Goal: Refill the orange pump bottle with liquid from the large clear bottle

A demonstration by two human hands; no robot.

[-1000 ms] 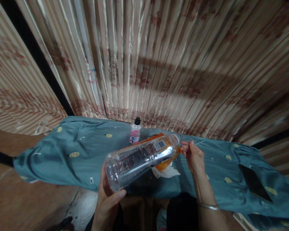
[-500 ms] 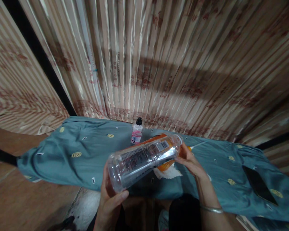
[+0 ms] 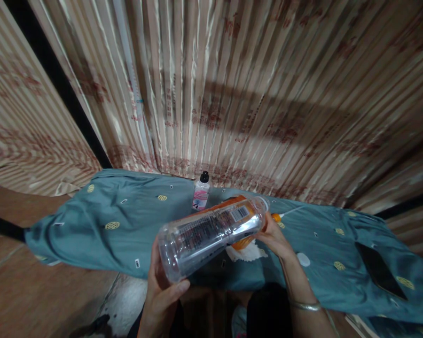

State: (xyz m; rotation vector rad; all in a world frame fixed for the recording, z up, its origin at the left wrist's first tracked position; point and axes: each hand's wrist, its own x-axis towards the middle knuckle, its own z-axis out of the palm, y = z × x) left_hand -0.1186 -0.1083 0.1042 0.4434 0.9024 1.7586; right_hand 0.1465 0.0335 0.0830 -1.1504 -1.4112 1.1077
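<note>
A large clear plastic bottle (image 3: 211, 234) with a printed label is tilted above the cloth, its neck up to the right and its base low at the left. My left hand (image 3: 162, 286) is wrapped round the base, thumb in front. Near the neck, my right hand (image 3: 275, 237) grips the other end. No cap shows on the mouth. Behind the bottle, partly hidden, is an orange object (image 3: 243, 243) over a crumpled white tissue (image 3: 248, 253). A small bottle (image 3: 200, 192) with a black cap and pink label stands just beyond.
A teal patterned cloth (image 3: 134, 249) covers the long surface. On the right lie a dark phone (image 3: 380, 271), a white round disc (image 3: 303, 259) and a thin white stick with an orange end (image 3: 277, 217). A striped curtain (image 3: 211, 94) hangs behind; a black pole (image 3: 63, 89) slants at left.
My right hand and wrist have shifted slightly left and down at the neck, uncovering the white disc and the orange end. The bottle has barely moved.
</note>
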